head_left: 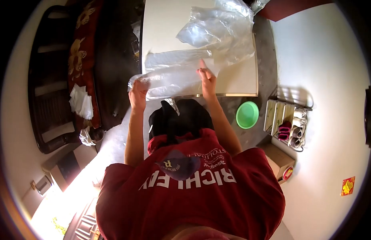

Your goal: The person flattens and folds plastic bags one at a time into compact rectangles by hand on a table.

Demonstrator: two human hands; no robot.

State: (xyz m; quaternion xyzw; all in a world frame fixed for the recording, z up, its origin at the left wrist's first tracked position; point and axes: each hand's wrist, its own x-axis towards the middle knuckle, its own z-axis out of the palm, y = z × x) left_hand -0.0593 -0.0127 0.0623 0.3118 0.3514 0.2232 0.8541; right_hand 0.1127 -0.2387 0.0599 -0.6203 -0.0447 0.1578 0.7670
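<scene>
A clear plastic sheet (173,78) is stretched between my two hands above the near edge of a white table (237,84). My left hand (139,93) is closed on the sheet's left end, at the table's left corner. My right hand (207,80) pinches the sheet farther right, its index finger pointing up. Just beyond lies another folded strip of clear plastic (177,59). A large crumpled heap of clear plastic (221,30) covers the far right part of the table.
A green basin (247,115) stands on the floor right of the table, near a shoe rack (283,120) and a cardboard box (278,158). On the left is a dark wooden bench (53,92) with white crumpled bags (81,102).
</scene>
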